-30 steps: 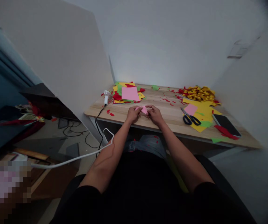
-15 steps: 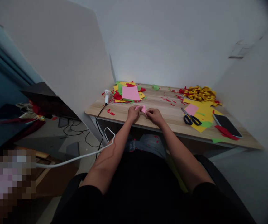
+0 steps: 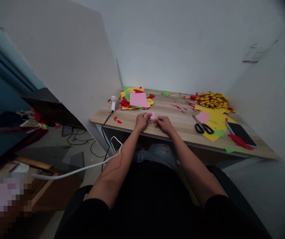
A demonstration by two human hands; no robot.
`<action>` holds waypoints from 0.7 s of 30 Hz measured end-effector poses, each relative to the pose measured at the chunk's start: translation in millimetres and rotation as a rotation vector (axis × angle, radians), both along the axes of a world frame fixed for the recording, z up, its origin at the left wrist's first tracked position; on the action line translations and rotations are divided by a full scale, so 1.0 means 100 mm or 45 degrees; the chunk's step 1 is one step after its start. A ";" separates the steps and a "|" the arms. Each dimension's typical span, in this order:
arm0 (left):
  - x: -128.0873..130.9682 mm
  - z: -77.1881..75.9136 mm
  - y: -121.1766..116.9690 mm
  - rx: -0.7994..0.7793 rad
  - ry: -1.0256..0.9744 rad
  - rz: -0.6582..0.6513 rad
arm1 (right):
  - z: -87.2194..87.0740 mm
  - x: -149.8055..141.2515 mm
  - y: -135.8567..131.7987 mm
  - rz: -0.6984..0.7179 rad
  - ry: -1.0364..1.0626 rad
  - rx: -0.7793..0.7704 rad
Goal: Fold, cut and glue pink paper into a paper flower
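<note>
Paper (image 3: 152,116), pink and small, sits pinched in a person's left hand (image 3: 142,121) over the near edge of a wood-grain desk (image 3: 179,121). The right hand (image 3: 164,124) bunches its fingertips beside it, though whether they grip it cannot be told. Uneven pulling between the hands could crease or tear the piece.

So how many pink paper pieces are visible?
3: one pink piece between left hand and right hand, a pink sheet atop the left paper pile, another on yellow paper by the scissors. More may be hidden.
</note>
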State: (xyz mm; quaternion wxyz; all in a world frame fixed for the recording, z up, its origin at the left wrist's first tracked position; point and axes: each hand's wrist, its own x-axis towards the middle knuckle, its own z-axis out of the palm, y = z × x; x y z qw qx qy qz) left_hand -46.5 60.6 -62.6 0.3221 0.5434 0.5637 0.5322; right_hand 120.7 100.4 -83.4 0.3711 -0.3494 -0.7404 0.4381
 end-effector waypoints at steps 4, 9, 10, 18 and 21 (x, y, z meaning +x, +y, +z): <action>-0.01 0.01 0.02 -0.022 -0.018 -0.086 | 0.01 0.00 -0.01 -0.016 0.009 0.034; -0.02 -0.01 0.03 -0.026 -0.058 -0.114 | 0.03 -0.01 -0.01 -0.050 0.040 0.116; -0.02 -0.02 0.03 -0.027 -0.071 -0.120 | 0.03 -0.01 -0.01 -0.054 0.037 0.130; 0.01 0.02 0.06 0.045 -0.172 -0.133 | 0.04 0.02 -0.03 -0.130 -0.031 0.146; 0.01 0.05 0.04 0.075 -0.203 -0.124 | 0.05 0.03 -0.04 -0.213 -0.039 0.161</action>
